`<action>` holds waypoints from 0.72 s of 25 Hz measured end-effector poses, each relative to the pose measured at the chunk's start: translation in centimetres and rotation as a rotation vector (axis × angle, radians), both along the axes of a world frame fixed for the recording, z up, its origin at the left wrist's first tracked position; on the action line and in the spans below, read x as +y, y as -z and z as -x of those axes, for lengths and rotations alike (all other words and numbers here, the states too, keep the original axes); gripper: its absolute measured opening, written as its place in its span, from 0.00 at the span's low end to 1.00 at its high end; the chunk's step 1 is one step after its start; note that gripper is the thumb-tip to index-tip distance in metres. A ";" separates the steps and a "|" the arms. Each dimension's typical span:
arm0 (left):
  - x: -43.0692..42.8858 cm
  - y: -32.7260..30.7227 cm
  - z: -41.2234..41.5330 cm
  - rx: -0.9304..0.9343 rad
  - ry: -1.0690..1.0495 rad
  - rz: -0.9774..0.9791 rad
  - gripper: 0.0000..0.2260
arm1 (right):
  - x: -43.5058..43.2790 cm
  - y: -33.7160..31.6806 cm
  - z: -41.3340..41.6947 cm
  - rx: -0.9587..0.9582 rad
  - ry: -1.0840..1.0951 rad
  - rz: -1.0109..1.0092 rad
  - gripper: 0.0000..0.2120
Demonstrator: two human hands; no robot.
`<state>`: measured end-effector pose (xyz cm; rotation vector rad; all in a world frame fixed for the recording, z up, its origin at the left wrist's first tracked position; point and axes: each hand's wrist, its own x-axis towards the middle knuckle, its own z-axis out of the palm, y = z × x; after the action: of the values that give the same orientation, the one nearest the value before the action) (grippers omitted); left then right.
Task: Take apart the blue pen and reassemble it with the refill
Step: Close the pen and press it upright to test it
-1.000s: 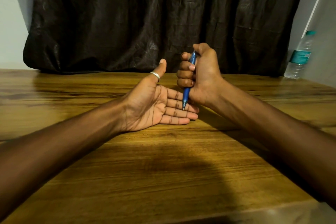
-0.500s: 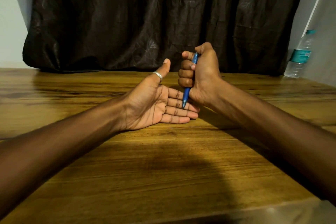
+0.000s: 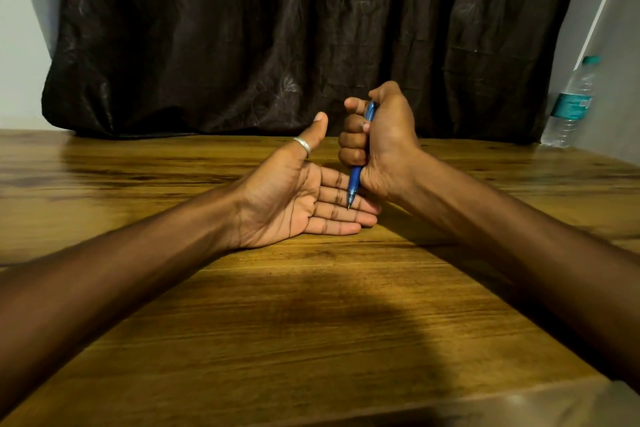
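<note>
Wooden table (image 3: 311, 340) spans the view, with a dark curtain (image 3: 294, 38) hung behind it at 12 o'clock and a water bottle (image 3: 569, 104) at 2 o'clock. Left hand (image 3: 294, 198) lies flat, palm up, fingers spread, holding nothing. Right hand (image 3: 379, 146) is fisted around the pen (image 3: 355, 180), upright, tip down, touching or just above the left fingers. Pen appears whole. Risk: the tip marks or pricks the fingers if pressed; loose parts could roll off once unscrewed.
</note>
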<state>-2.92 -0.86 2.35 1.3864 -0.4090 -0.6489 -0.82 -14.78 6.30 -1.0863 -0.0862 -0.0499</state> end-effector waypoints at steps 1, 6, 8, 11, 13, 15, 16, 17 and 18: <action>0.0 0.0 0.0 -0.001 -0.004 0.000 0.48 | 0.0 0.0 0.0 0.008 -0.002 0.001 0.14; -0.1 -0.1 0.2 -0.010 -0.016 -0.008 0.48 | 0.0 0.0 -0.1 0.017 -0.007 -0.002 0.16; -0.1 0.0 0.2 -0.015 -0.015 -0.008 0.47 | 0.0 0.0 -0.1 0.008 -0.007 0.000 0.15; -0.1 0.0 0.1 -0.014 -0.013 -0.006 0.47 | 0.0 0.0 -0.1 0.002 0.000 -0.002 0.14; -0.1 0.0 0.1 -0.012 -0.014 -0.005 0.48 | -0.1 0.0 -0.1 0.004 -0.002 -0.005 0.14; -0.1 0.0 0.1 -0.013 -0.012 -0.005 0.48 | -0.1 0.0 -0.1 0.007 -0.011 -0.006 0.15; -0.1 0.1 0.0 -0.014 -0.012 -0.004 0.48 | 0.0 0.0 -0.1 0.008 -0.014 -0.006 0.16; 0.0 0.1 0.0 -0.014 -0.010 -0.003 0.48 | 0.0 0.0 -0.1 0.007 -0.015 -0.006 0.16; 0.0 0.1 0.0 -0.016 -0.009 -0.003 0.48 | 0.0 0.0 -0.2 0.005 -0.015 -0.006 0.16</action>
<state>-2.94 -0.89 2.26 1.3959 -0.4148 -0.6320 -0.66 -14.82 6.27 -1.0797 -0.0900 -0.0338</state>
